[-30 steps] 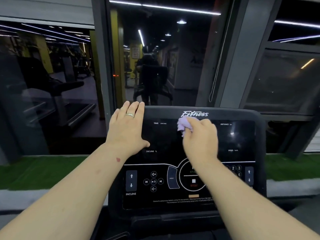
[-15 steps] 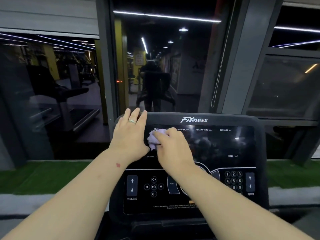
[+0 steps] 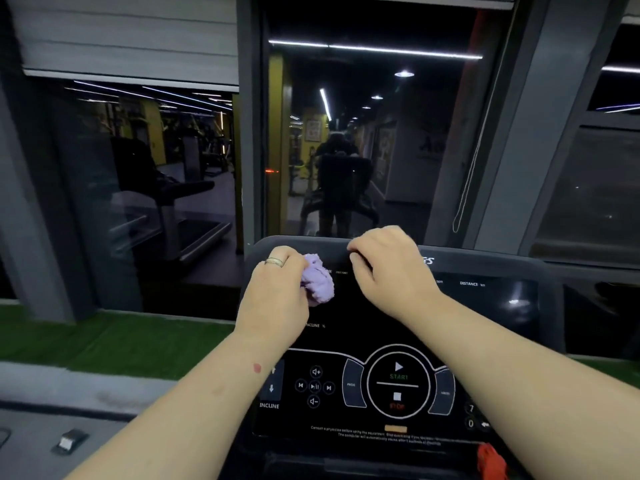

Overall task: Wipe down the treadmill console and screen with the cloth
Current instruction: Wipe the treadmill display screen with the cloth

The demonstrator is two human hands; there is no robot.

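The crumpled cloth [image 3: 317, 284] is pale lilac. The treadmill console [image 3: 519, 341] is black with white lettering; its START label [image 3: 398, 376] is green, its STOP label [image 3: 397, 406] red. A silver ring [image 3: 275, 261] bands one finger. Green turf [image 3: 114, 336] runs at left, and a red clip [image 3: 491, 459] sits near right.

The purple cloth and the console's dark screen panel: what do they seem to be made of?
The purple cloth looks like soft, matte fabric, perhaps microfibre: it bunches into nubbly folds in the left hand. The screen panel looks like glossy black plastic or glass, since it mirrors a ceiling light; which one I cannot tell.
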